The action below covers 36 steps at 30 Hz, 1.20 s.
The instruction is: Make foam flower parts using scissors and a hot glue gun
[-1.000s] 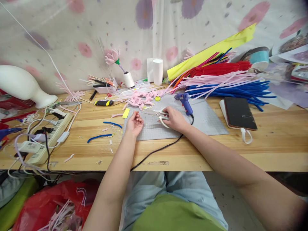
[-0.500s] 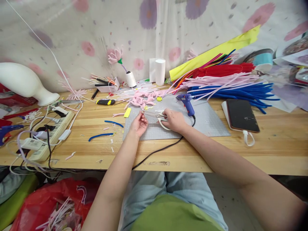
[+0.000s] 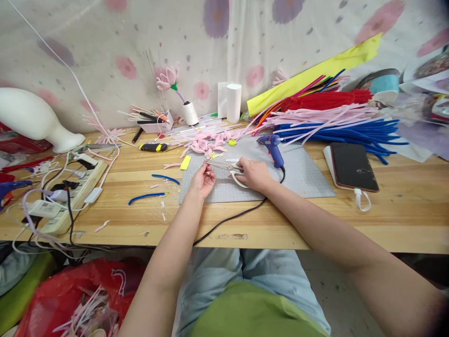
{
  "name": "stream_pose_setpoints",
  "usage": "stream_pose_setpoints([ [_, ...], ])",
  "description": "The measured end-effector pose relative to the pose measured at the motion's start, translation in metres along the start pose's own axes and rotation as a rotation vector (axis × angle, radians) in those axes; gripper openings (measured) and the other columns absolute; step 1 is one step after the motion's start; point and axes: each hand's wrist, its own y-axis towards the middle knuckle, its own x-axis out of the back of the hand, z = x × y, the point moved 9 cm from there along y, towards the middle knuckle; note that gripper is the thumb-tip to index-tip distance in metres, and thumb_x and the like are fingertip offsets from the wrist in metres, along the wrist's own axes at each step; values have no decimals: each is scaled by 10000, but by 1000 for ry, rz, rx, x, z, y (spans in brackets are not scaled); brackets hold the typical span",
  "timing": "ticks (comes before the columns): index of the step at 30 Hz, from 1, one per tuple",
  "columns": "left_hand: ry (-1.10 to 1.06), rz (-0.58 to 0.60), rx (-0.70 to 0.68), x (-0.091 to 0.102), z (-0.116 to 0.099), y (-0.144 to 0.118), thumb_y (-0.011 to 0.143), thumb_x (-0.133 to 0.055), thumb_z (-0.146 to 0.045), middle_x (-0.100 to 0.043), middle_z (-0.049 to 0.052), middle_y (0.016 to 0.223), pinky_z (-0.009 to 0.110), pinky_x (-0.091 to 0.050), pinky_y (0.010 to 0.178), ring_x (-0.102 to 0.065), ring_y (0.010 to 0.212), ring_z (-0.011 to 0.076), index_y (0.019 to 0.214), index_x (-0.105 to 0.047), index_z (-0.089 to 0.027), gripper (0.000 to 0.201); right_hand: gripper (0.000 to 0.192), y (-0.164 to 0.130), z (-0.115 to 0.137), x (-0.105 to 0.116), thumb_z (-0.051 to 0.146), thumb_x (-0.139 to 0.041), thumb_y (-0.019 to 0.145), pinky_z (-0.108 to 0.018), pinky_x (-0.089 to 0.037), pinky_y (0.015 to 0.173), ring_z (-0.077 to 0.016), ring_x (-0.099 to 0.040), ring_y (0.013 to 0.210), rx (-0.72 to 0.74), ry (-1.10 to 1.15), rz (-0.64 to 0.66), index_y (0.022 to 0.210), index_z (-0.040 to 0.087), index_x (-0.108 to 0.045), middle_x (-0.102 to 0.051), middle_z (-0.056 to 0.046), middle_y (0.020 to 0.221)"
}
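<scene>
Evidently, right hand [image 3: 254, 174]: fingers gripping scissors [image 3: 224, 165], tips toward nine o'clock
Left hand [image 3: 203, 180]: at those tips; cannot tell fingers' grip
Glue gun [image 3: 273, 150]: two o'clock from scissors

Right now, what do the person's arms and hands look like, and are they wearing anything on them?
Both the left hand and right hand are bare: no gloves, watch or bracelet shows. No sleeves show on the arms either, which widen from the wrists. Lower down, a green garment and pale blue trousers are worn.
</scene>
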Motion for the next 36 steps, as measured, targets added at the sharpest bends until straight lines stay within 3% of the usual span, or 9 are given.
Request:
stream_pose_setpoints([
  [10,-59,50,75,0,6,2,877,-461,-150,-479,-49,535,114,-359,455,-390,413,1,679,-522,-134,208,374,0,3,-1,524,-450,822,-283,-314,576,-218,-628,789,2,32,5,973,189,-516,-687,-81,873],
  [25,-6,47,72,-4,6,-2,861,-497,-159,-461,-58,528,105,-346,449,-379,409,-7,683,-531,-134,183,331,1,-2,-1,514,-457,822,-286,-311,574,-225,-619,751,-20,43,12,941,212,-520,-687,-80,846],
  [28,86,32,-19,-2,0,0,847,-527,-177,-465,-61,543,108,-347,460,-387,418,-9,718,-556,-132,140,337,0,-8,2,519,-458,820,-281,-304,567,-224,-615,725,-68,60,-9,945,211,-515,-679,-73,819],
  [33,381,8,-435,-1,-29,-1,829,-553,-234,-443,-61,519,134,-350,469,-403,441,16,603,-487,-142,253,367,-3,-24,5,530,-467,812,-280,-285,554,-225,-608,693,-140,50,-26,954,195,-511,-673,-77,789],
  [36,505,-2,-566,-2,-38,-2,825,-552,-259,-424,-66,496,146,-370,476,-397,433,29,572,-461,-152,290,370,-5,-25,2,527,-476,806,-279,-267,544,-221,-607,687,-92,27,14,951,190,-522,-678,-75,794],
])
